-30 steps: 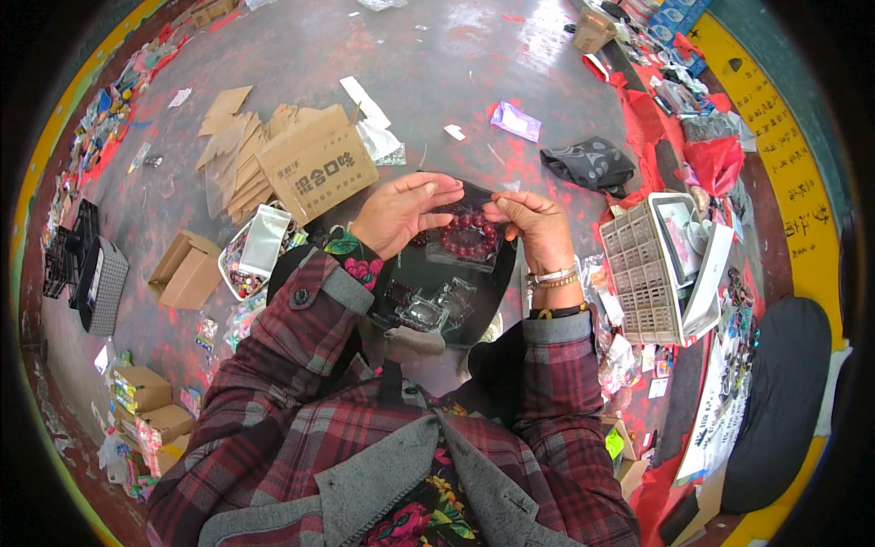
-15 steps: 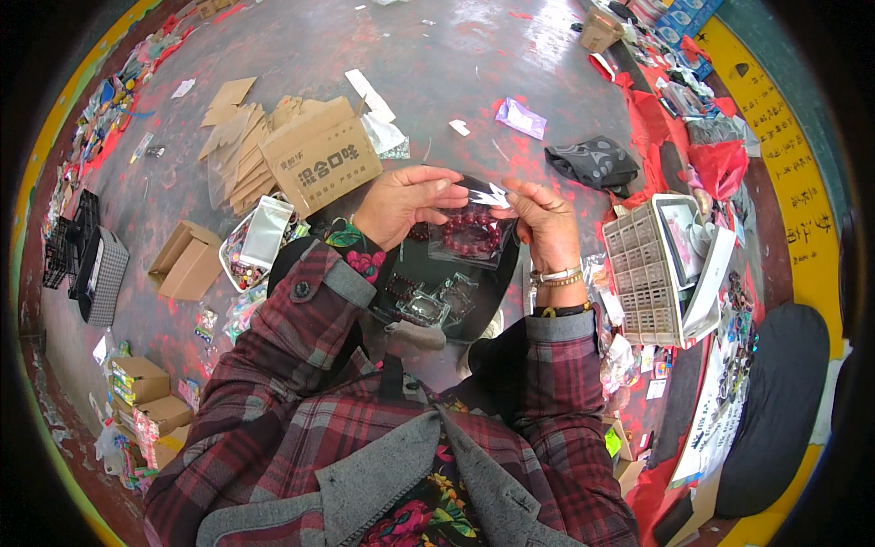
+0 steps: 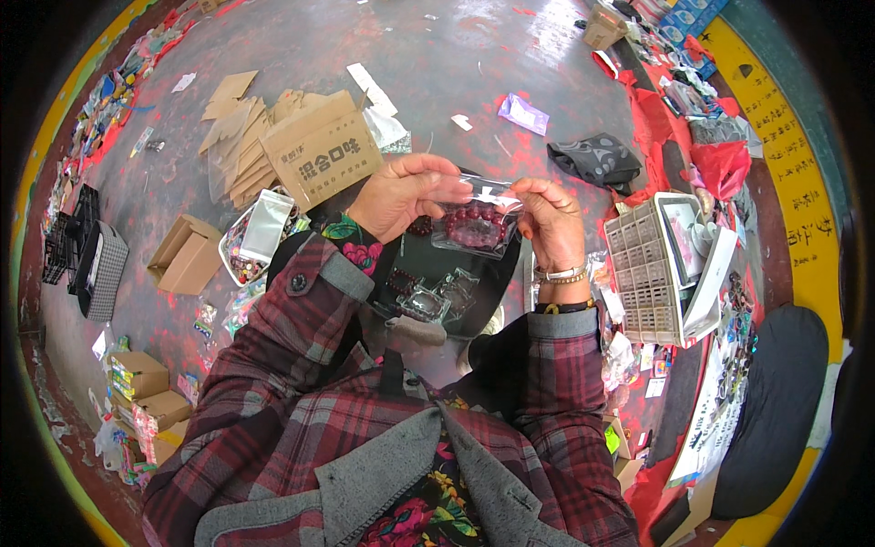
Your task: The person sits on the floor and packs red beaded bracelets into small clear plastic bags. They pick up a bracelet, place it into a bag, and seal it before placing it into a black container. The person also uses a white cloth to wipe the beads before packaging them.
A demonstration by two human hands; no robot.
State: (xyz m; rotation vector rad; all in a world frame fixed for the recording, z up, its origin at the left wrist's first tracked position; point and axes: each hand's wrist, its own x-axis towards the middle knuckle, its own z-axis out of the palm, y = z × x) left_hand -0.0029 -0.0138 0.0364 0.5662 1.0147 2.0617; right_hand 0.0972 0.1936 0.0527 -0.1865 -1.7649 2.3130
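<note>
Both my hands hold a clear plastic bag (image 3: pixel 445 239) by its upper edge. Dark red beads, looped like a bracelet (image 3: pixel 474 213), show through the film, and a white patch, label or glare, lies near the top. My left hand (image 3: pixel 401 198) pinches the bag's upper left corner; my right hand (image 3: pixel 550 217) pinches the upper right. Below, on a black surface (image 3: pixel 483 301), lie clear plastic packets (image 3: pixel 436 299) and a dark string of beads (image 3: pixel 402 281). A few more dark beads (image 3: pixel 420 225) show beside my left hand.
Flattened cardboard (image 3: pixel 321 153) lies ahead left, near a white basket (image 3: pixel 228 248) of small goods and an open carton (image 3: pixel 187 258). At right stand a pale plastic crate (image 3: pixel 638 264) and a dark patterned bag (image 3: pixel 594 160). Small packets litter the floor's edges.
The white patch between my hands has changed from a spiky shape to a smaller one. The bag's upper part now shows spread between my fingers, with the beads slightly higher in view.
</note>
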